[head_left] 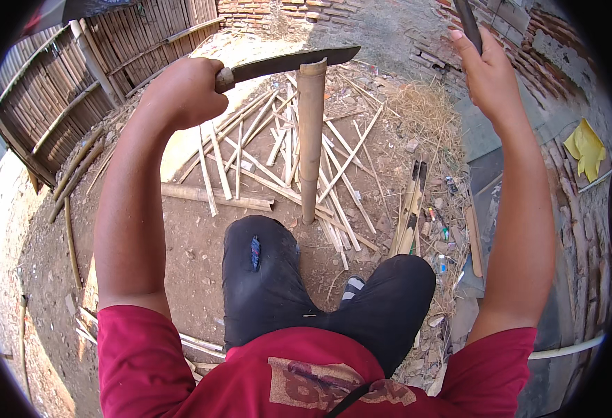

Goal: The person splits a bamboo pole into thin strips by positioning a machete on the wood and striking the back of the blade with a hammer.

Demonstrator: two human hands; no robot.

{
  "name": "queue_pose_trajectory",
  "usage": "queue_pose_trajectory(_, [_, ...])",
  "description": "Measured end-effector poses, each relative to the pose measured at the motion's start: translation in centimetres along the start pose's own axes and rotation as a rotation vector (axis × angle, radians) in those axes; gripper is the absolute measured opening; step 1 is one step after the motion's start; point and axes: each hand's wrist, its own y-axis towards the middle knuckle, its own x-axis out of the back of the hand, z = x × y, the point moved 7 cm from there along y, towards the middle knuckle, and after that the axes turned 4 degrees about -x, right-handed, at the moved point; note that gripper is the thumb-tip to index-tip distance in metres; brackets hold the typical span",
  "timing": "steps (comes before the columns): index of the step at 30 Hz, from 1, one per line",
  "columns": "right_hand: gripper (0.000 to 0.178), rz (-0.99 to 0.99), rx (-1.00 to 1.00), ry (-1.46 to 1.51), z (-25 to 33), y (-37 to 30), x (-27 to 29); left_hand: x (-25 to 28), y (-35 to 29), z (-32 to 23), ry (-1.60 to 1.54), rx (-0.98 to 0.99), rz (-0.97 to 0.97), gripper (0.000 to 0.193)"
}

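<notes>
My left hand (186, 94) is closed round the handle of a machete (271, 66), held level with its dark blade pointing right. The blade lies across the top end of an upright bamboo pole (311, 139), which stands on the dirt in front of my knees. At the upper right, my right hand (485, 73) is raised and wrapped round a dark stick (467, 24), whose upper end runs out of view. The stick is well apart from the blade.
Split bamboo strips (285, 150) lie heaped on the ground behind the pole. A bamboo length (219, 197) rests at left, and dark-edged split pieces (410, 209) at right. A bamboo fence (104, 59) stands far left; a yellow cloth (586, 150) lies at right.
</notes>
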Motion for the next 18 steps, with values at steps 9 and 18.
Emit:
queue_pose_trajectory(9, [0.035,0.135,-0.120,-0.035,0.1,-0.2,-0.4,-0.3,0.1,0.6,0.024,0.029,-0.011,0.034])
queue_pose_trajectory(18, [0.033,0.161,0.041,-0.244,0.0,-0.3,-2.0,0.1,0.1,0.1,0.036,0.032,0.003,0.035])
